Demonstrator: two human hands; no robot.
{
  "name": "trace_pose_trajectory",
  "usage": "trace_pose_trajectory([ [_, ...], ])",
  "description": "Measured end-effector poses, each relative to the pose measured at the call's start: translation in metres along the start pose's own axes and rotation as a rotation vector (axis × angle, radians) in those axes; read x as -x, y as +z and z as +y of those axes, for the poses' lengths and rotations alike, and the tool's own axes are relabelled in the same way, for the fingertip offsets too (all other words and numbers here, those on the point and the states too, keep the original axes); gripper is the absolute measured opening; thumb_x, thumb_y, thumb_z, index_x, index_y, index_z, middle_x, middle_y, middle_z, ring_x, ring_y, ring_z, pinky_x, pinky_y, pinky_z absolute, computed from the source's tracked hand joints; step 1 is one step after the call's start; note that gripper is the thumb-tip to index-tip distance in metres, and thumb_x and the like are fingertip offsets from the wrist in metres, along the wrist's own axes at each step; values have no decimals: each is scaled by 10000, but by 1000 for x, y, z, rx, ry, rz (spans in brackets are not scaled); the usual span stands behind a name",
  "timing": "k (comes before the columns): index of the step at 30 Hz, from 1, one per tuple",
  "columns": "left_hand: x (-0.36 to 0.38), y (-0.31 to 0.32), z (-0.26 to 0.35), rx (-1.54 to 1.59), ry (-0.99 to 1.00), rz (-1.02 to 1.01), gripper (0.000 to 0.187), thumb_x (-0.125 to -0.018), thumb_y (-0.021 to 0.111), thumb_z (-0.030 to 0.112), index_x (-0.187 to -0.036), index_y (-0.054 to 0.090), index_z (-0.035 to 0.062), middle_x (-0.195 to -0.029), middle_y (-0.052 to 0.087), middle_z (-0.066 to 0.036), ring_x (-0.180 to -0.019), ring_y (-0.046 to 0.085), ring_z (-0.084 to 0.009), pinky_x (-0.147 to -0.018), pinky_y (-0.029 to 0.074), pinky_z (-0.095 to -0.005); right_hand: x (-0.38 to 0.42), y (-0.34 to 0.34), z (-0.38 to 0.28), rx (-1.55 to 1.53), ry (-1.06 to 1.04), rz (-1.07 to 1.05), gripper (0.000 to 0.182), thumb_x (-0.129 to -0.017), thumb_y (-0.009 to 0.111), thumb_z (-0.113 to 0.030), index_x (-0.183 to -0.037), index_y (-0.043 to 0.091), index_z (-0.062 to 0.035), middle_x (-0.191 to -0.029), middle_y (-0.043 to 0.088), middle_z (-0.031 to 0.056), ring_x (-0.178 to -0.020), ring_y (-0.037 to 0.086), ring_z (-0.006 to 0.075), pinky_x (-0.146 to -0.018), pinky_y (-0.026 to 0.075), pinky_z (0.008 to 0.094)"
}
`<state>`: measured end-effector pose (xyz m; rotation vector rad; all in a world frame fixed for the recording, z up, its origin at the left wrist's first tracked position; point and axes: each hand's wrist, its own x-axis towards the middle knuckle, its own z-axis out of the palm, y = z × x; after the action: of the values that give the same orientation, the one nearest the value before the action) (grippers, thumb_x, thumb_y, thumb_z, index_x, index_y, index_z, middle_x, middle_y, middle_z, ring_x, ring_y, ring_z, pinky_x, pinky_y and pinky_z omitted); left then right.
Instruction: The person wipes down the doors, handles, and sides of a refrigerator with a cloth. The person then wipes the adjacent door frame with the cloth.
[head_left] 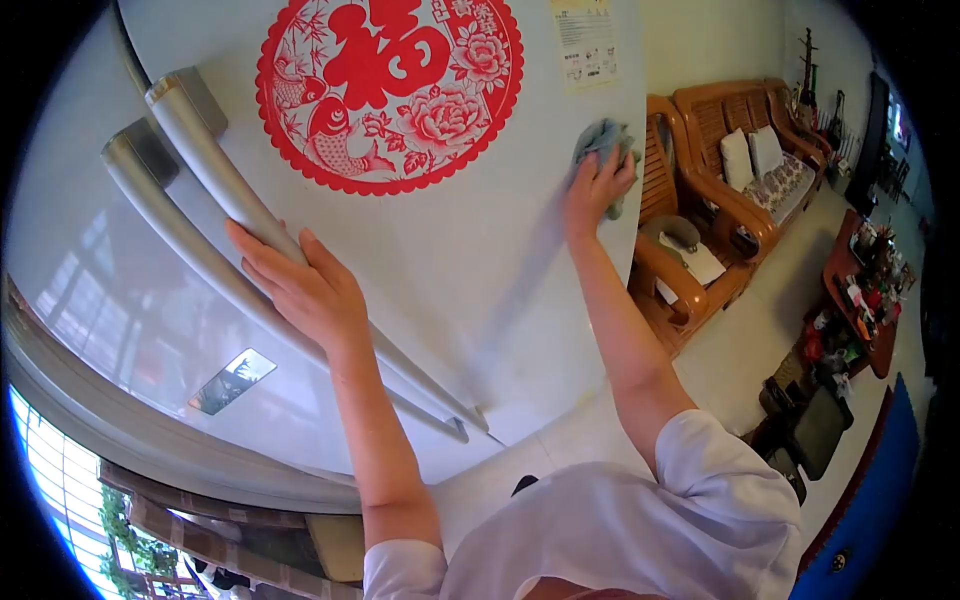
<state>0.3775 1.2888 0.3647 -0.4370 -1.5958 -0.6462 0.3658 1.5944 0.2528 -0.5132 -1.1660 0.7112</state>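
Observation:
A white double-door refrigerator [480,280] fills the middle of the view, with a round red paper decoration [390,90] on its right door. My left hand [315,295] is closed around the upper part of the right door's long silver handle [215,160], thumb on one side and fingers on the other. Beside it runs the other door's handle [190,240]. My right hand [598,195] presses a grey-green cloth [602,137] against the door near its outer edge. The cloth is bunched under my fingers, and part of it hangs below them.
A printed label [585,45] is on the door's upper right. Wooden armchairs [735,215] with cushions stand beyond the door edge. Farther right is a reddish table [850,270] crowded with small items, near a dark stool [820,435]. A window [60,490] is at lower left.

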Motion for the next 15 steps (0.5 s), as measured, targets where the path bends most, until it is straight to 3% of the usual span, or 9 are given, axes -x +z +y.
trace_pose_trajectory([
  [2, -1, 1, -2, 7, 42, 9, 620, -951, 516, 170, -1436, 189, -33, -1281, 447, -247, -1079, 555, -334, -859, 483, -427, 34, -6, -5, 177, -84, -107, 622, -802, 579, -73, -1395, 390, -67, -1416, 261, 261, -1300, 287, 391, -1077, 230, 489],
  [4, -3, -2, 2, 24, 11, -17, 628, -942, 526, 159, -1436, 189, -34, -1272, 456, -247, -1079, 553, -337, -871, 472, -428, 78, -24, -12, 104, -422, -267, 615, -778, 578, -56, -1376, 436, -84, -1414, 291, 240, -1283, 310, 401, -1059, 265, 492],
  [6, -1, -3, 3, 36, -25, -43, 637, -934, 536, 147, -1436, 189, -36, -1262, 464, -247, -1079, 551, -339, -883, 462, -430, 99, -58, -15, 24, -825, -661, 525, -812, 647, -174, -1300, 512, -35, -1407, 363, 209, -1290, 354, 363, -1067, 288, 456],
  [9, 0, 0, -2, 28, -55, -34, 668, -892, 556, 65, -1435, 183, -48, -1211, 511, -237, -1077, 546, -355, -902, 438, -436, 97, -53, 18, -204, -1143, -1079, 512, -769, 716, -196, -1245, 576, -74, -1294, 512, 179, -1211, 487, 306, -1011, 394, 391],
  [10, -1, -1, -3, 2, -62, -38, 668, -892, 556, 65, -1435, 183, -48, -1211, 511, -237, -1077, 546, -355, -902, 438, -436, 88, -50, -14, -287, -302, -1292, 475, -734, 762, -203, -1186, 634, -133, -1223, 575, 163, -1112, 572, 243, -926, 465, 333],
  [11, -1, -2, -3, 52, -47, -40, 672, -892, 556, 66, -1438, 181, -45, -1205, 518, -236, -1081, 541, -356, -910, 433, -435, 80, -40, -9, -434, -432, -1076, 355, -804, 730, -251, -1146, 658, -192, -1243, 558, 157, -1081, 556, 308, -952, 442, 381],
  [12, -1, -2, -5, 102, -35, -43, 675, -891, 555, 67, -1440, 179, -42, -1200, 524, -235, -1086, 536, -357, -919, 428, -433, 51, -30, -14, -369, -892, -853, 356, -736, 761, -163, -1085, 690, -176, -1168, 573, 141, -1083, 542, 311, -933, 441, 399],
  [13, 0, -2, -8, 107, -5, -44, 669, -906, 549, 101, -1443, 176, -41, -1206, 523, -231, -1111, 508, -352, -942, 405, -440, 36, -26, -27, -147, -987, -578, 438, -660, 755, -87, -1081, 696, -191, -1066, 557, 111, -1051, 520, 304, -905, 432, 397],
  [15, 4, -6, -7, 110, -37, -78, 671, -914, 545, 119, -1446, 168, -41, -1221, 512, -233, -1117, 493, -352, -949, 398, -441, 19, -14, -63, -249, -497, -344, 460, -594, 703, -36, -1029, 689, -183, -1000, 514, 82, -979, 482, 292, -891, 396, 397],
])
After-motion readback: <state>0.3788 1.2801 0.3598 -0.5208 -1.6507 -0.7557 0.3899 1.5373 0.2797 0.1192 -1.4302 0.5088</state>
